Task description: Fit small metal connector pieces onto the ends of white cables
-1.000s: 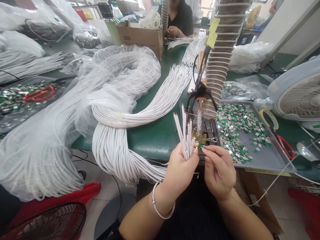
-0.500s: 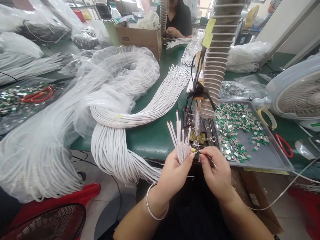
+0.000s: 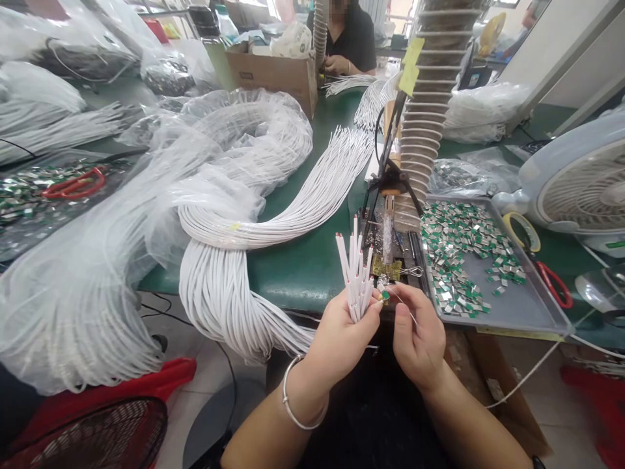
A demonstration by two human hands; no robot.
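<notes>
My left hand [image 3: 342, 339] is closed round a small bunch of white cable ends [image 3: 355, 273] with red tips, which stand upright from the fist. My right hand [image 3: 417, 339] pinches a thin solder wire [image 3: 407, 307] and its fingertips meet the left thumb at a small green chip [image 3: 385, 295]. Both hands sit at the bench's front edge, just below a soldering iron [image 3: 388, 234] held upright on a black stand over a small fixture [image 3: 385, 268]. Whether the chip is gripped by the left or the right fingers I cannot tell.
A grey tray [image 3: 517, 312] of several small green chips lies right of the stand. A big bundle of white cables [image 3: 254, 215] drapes over the green bench [image 3: 293, 267]. A ribbed extraction hose [image 3: 424, 117], a white fan [image 3: 581, 189], red-handled scissors [image 3: 554, 283] and a seated person [image 3: 349, 39] opposite.
Both hands shifted slightly, first down and left, then back a little right. The right fingertips closed in on the chip beside the left thumb. The cable bunch stays in the left hand.
</notes>
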